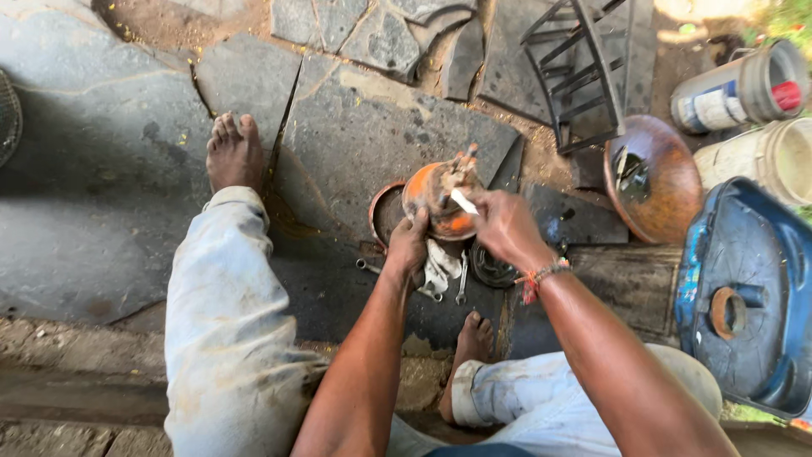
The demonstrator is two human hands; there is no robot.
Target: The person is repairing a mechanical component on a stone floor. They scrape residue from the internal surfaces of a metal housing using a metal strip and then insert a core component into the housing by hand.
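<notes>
A rusty orange metal part (pixel 433 196), round and domed with a fitting on top, stands on the stone floor between my legs. My left hand (pixel 408 245) grips its near left side. My right hand (pixel 506 228) holds a thin whitish strip (pixel 463 201) against the top of the part. Under the part lie a dirty rag (pixel 440 267), a round dark disc (pixel 491 269) and two wrenches (pixel 462 283). A rusty ring (pixel 381 211) lies just behind my left hand.
A rusty bowl (pixel 651 178) sits to the right, with a blue plastic drum (pixel 744 296) nearer. A white bucket (pixel 774 156) and a grey can (pixel 736 85) stand at far right. A black metal rack (pixel 579 68) lies behind. My bare feet (pixel 234 152) rest on stone slabs.
</notes>
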